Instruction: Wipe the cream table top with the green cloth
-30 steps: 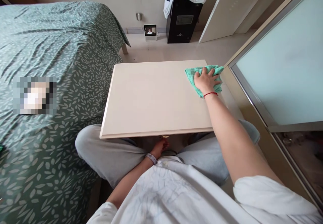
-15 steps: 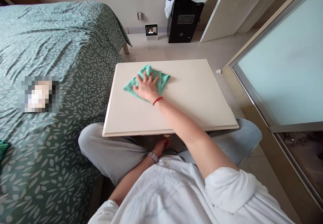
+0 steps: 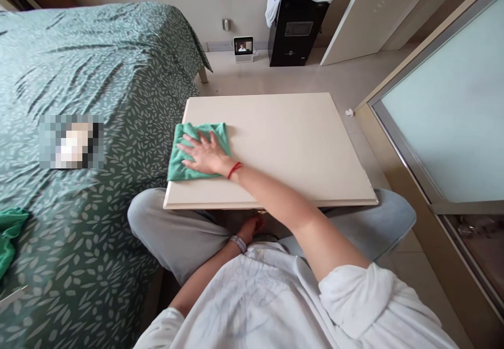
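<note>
My right hand (image 3: 207, 153), a red string round its wrist, lies flat with fingers spread on a green cloth (image 3: 179, 166). The cloth covers the left part of a cream tabletop (image 3: 291, 144) and reaches its left edge. Below the front edge of that top, my left hand (image 3: 252, 226) rests in my lap with a pale watch band at the wrist. Its fingers look curled in shadow, and whatever they may hold is hidden. A small brass-coloured latch (image 3: 260, 211) shows under the edge just above it.
At left stands a bed with a green leaf-patterned sheet (image 3: 129, 128), a blurred-out item and another green cloth (image 3: 11, 231) on it. Beyond the table are a small screen (image 3: 243, 46) and a black cabinet (image 3: 295, 34) with clothes on top. A sliding glass door (image 3: 452, 107) is at right.
My right hand has slid the cloth left and nearer to me, to the tabletop's left edge. The cloth lies more squarely spread now. My left hand stays put.
</note>
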Action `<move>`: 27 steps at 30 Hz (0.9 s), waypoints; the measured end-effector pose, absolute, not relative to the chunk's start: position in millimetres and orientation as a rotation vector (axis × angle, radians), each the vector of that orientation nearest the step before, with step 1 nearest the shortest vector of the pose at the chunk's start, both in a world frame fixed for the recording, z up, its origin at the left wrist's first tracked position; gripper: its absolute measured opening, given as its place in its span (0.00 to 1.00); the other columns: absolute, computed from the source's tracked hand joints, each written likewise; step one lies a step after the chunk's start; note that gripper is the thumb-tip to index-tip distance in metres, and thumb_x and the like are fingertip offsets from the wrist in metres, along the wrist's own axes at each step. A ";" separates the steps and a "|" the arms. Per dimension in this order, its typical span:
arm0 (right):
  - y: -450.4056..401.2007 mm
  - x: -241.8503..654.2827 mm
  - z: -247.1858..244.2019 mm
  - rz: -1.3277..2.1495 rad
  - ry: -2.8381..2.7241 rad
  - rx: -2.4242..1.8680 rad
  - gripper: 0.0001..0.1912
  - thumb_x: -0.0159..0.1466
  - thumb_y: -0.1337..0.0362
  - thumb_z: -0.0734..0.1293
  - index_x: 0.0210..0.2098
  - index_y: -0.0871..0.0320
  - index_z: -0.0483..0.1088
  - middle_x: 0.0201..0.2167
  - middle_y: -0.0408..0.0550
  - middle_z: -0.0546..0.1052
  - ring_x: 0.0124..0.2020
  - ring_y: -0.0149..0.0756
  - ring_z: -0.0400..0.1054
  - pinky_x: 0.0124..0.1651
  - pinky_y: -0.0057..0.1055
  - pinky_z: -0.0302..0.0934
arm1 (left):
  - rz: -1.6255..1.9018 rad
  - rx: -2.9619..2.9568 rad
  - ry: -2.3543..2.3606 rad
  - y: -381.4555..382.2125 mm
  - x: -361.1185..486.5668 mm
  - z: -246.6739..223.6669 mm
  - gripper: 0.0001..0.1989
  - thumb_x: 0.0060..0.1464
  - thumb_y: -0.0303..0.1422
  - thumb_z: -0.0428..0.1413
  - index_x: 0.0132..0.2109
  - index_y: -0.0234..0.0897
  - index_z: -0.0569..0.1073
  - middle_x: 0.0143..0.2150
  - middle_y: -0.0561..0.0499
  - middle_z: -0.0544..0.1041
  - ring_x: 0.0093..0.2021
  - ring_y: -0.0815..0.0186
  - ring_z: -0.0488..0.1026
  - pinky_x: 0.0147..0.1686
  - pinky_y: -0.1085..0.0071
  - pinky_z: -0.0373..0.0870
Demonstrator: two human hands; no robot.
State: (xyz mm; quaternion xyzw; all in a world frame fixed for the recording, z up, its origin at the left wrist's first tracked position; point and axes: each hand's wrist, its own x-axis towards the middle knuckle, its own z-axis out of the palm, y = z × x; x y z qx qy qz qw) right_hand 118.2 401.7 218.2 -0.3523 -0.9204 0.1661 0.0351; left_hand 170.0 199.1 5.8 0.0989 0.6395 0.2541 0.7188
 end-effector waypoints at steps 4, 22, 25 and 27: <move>424.7 202.8 217.1 0.545 -2.645 -1.393 0.38 0.86 0.50 0.63 0.91 0.52 0.62 0.95 0.58 0.52 0.92 0.75 0.48 0.89 0.84 0.35 | 0.534 0.164 1.466 200.8 170.2 11.0 0.13 0.69 0.20 0.58 0.35 0.39 0.78 0.32 0.48 0.81 0.39 0.64 0.80 0.47 0.71 0.75; 336.7 420.3 186.1 -0.014 -1.733 -2.429 0.39 0.84 0.51 0.58 0.87 0.64 0.68 0.88 0.77 0.63 0.83 0.88 0.63 0.78 0.91 0.57 | 0.503 0.150 1.440 202.8 175.9 18.0 0.10 0.69 0.22 0.62 0.37 0.39 0.78 0.33 0.51 0.81 0.37 0.66 0.79 0.46 0.73 0.74; 335.6 366.9 195.4 0.108 -1.917 -2.270 0.40 0.84 0.53 0.60 0.89 0.64 0.66 0.91 0.73 0.60 0.86 0.89 0.58 0.84 0.90 0.49 | 0.497 0.143 1.441 204.2 176.5 18.6 0.11 0.70 0.21 0.61 0.37 0.39 0.78 0.33 0.51 0.81 0.37 0.66 0.79 0.47 0.72 0.75; 339.1 324.4 203.2 0.218 -2.062 -2.109 0.41 0.84 0.53 0.60 0.90 0.64 0.65 0.92 0.72 0.57 0.88 0.91 0.55 0.85 0.91 0.44 | 0.507 0.140 1.437 204.5 176.7 19.5 0.13 0.70 0.20 0.60 0.36 0.38 0.78 0.32 0.51 0.81 0.36 0.67 0.78 0.47 0.73 0.74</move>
